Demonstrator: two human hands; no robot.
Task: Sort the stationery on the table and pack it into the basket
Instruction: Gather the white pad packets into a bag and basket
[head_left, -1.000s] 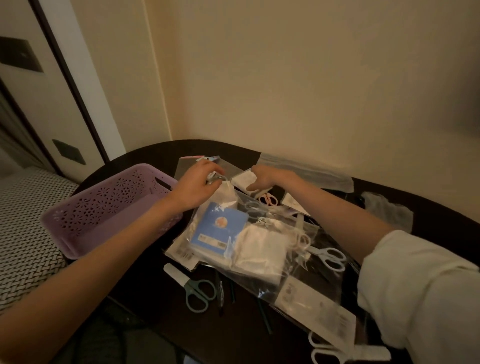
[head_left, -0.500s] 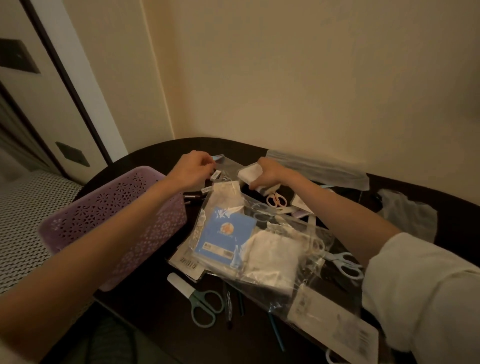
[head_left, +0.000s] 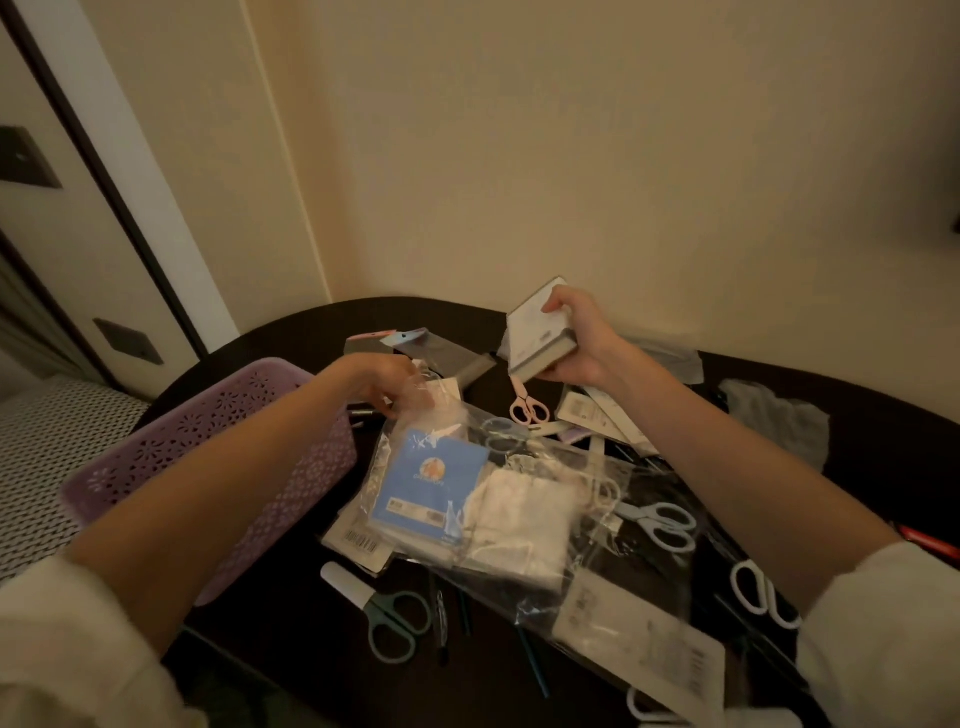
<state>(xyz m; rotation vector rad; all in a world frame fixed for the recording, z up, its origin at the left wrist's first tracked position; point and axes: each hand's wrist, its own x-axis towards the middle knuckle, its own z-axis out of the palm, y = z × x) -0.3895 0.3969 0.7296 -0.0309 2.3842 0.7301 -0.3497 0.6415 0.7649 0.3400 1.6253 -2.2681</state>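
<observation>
Crowding the dark tabletop: clear plastic bag mid-pile with a blue card pack and white folded stuff inside, label strip at its near end. Loose scissors all round it: green scissors near edge with white blade cap, pink scissors far side, blue scissors right, white scissors by the right sleeve. Pens lie part-hidden under the bag. Purple basket sits left of the pile, left forearm crosses over it; contents not visible. Left hand grip: fingers pinch the bag's far top edge. Right hand grip: closed round a small white box, held up clear of the tabletop, tilted.
</observation>
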